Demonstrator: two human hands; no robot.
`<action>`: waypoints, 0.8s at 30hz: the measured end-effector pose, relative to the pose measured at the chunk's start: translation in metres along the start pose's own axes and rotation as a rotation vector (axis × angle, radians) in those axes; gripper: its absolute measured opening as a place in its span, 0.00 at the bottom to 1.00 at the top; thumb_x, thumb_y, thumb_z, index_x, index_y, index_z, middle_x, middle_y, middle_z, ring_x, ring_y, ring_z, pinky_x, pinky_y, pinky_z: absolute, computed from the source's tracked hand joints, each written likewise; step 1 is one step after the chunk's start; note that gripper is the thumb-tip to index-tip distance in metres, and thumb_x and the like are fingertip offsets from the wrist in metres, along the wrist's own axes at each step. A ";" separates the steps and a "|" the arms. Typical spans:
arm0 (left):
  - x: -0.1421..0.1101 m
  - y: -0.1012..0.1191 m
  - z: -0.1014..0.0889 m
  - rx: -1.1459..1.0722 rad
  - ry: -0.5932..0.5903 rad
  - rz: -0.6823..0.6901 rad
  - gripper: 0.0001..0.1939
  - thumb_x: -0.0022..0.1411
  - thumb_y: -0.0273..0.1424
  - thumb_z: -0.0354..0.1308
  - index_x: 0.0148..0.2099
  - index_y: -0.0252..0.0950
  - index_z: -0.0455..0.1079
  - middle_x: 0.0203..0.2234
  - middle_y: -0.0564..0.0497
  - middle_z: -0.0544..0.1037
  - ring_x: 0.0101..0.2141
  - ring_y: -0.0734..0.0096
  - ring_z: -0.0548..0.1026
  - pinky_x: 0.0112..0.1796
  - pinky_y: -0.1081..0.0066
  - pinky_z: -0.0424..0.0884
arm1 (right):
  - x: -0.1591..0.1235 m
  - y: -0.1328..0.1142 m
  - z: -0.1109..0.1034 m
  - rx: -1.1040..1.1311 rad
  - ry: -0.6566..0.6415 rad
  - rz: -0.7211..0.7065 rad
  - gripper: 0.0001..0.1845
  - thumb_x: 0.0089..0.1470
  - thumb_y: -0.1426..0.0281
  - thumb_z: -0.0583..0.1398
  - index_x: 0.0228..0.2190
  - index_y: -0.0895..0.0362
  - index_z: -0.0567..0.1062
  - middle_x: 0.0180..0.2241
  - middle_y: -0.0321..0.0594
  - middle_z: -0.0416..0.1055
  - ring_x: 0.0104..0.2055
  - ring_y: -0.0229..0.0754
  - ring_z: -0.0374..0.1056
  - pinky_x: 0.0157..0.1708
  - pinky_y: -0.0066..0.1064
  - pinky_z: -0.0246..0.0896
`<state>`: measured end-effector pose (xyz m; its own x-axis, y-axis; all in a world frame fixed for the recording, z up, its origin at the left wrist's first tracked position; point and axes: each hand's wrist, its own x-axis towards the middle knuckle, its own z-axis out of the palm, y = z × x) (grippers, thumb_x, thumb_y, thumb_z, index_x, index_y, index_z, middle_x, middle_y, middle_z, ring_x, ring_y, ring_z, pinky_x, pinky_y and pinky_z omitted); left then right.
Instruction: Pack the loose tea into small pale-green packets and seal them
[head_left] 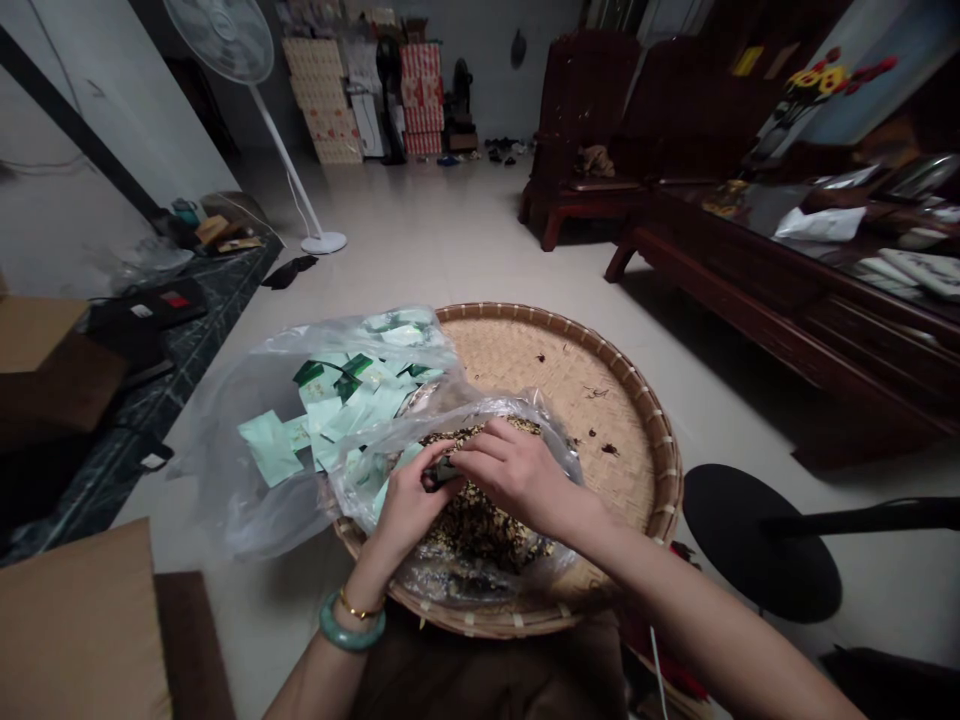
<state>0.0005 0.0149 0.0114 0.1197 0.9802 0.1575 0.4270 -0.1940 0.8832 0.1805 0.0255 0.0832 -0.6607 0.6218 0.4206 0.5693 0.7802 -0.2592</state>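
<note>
A round woven bamboo tray [637,400] rests on my lap. On it lies a clear plastic bag holding a heap of dark loose tea leaves [480,525]. My left hand [409,505] and my right hand [514,470] meet over the heap, both pinching a small dark packet [444,470] between the fingers. The left wrist wears a green bangle and a gold bracelet. To the left, a larger clear plastic bag [247,450] holds several pale green and dark green small sachets [337,405].
A black round stool [757,540] stands at the right. A dark wooden bench and table [787,300] run along the right side. A standing fan [300,180] is at the back left, cardboard boxes [75,620] at the left, stacked cartons [360,100] far behind.
</note>
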 end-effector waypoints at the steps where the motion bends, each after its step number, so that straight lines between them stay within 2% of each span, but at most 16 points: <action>1: 0.000 -0.001 0.000 0.008 0.001 -0.001 0.19 0.53 0.30 0.61 0.50 0.38 0.71 0.38 0.48 0.80 0.35 0.64 0.78 0.34 0.68 0.74 | 0.000 0.000 -0.001 -0.009 -0.007 -0.003 0.14 0.62 0.75 0.51 0.38 0.57 0.77 0.34 0.43 0.76 0.35 0.43 0.62 0.33 0.32 0.62; 6: -0.001 -0.003 0.001 0.055 0.052 -0.007 0.19 0.53 0.31 0.61 0.49 0.38 0.72 0.33 0.50 0.80 0.28 0.69 0.76 0.29 0.71 0.73 | 0.001 0.002 0.002 -0.084 -0.031 0.024 0.13 0.62 0.75 0.52 0.36 0.56 0.77 0.32 0.42 0.74 0.35 0.43 0.61 0.32 0.32 0.60; 11: 0.000 -0.006 0.001 0.035 0.077 -0.008 0.18 0.54 0.31 0.60 0.48 0.37 0.72 0.31 0.51 0.80 0.24 0.71 0.74 0.27 0.72 0.72 | -0.003 0.005 0.016 -0.100 0.031 -0.031 0.15 0.63 0.75 0.49 0.37 0.58 0.76 0.33 0.44 0.74 0.35 0.43 0.61 0.33 0.32 0.60; 14: -0.002 -0.009 0.001 0.019 0.063 -0.025 0.19 0.55 0.31 0.60 0.50 0.36 0.70 0.32 0.49 0.80 0.26 0.70 0.75 0.27 0.72 0.72 | -0.008 0.007 0.025 -0.084 0.078 -0.038 0.14 0.63 0.75 0.49 0.39 0.60 0.75 0.36 0.45 0.74 0.36 0.42 0.62 0.34 0.32 0.61; 16: -0.004 -0.009 0.000 0.011 0.051 -0.013 0.20 0.56 0.31 0.59 0.52 0.36 0.67 0.35 0.47 0.80 0.30 0.67 0.77 0.29 0.71 0.74 | -0.011 0.008 0.028 -0.086 0.078 0.002 0.13 0.62 0.75 0.51 0.41 0.61 0.74 0.37 0.46 0.73 0.37 0.42 0.63 0.32 0.31 0.61; 20: -0.007 -0.003 -0.006 0.044 0.025 0.114 0.21 0.61 0.31 0.55 0.57 0.37 0.62 0.44 0.43 0.78 0.41 0.63 0.78 0.34 0.68 0.76 | -0.009 0.009 0.028 -0.062 0.013 0.074 0.11 0.62 0.71 0.52 0.42 0.59 0.74 0.34 0.45 0.71 0.37 0.42 0.63 0.30 0.30 0.60; 24: -0.005 0.006 -0.015 0.152 0.025 0.280 0.13 0.63 0.29 0.52 0.50 0.38 0.67 0.43 0.45 0.78 0.42 0.64 0.77 0.41 0.65 0.75 | -0.005 0.009 0.022 -0.024 -0.032 0.092 0.11 0.62 0.71 0.52 0.39 0.59 0.74 0.35 0.45 0.72 0.37 0.42 0.63 0.32 0.31 0.60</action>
<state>-0.0112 0.0095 0.0223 0.2302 0.8882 0.3977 0.5099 -0.4582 0.7281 0.1782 0.0312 0.0600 -0.6197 0.6931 0.3682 0.6398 0.7178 -0.2746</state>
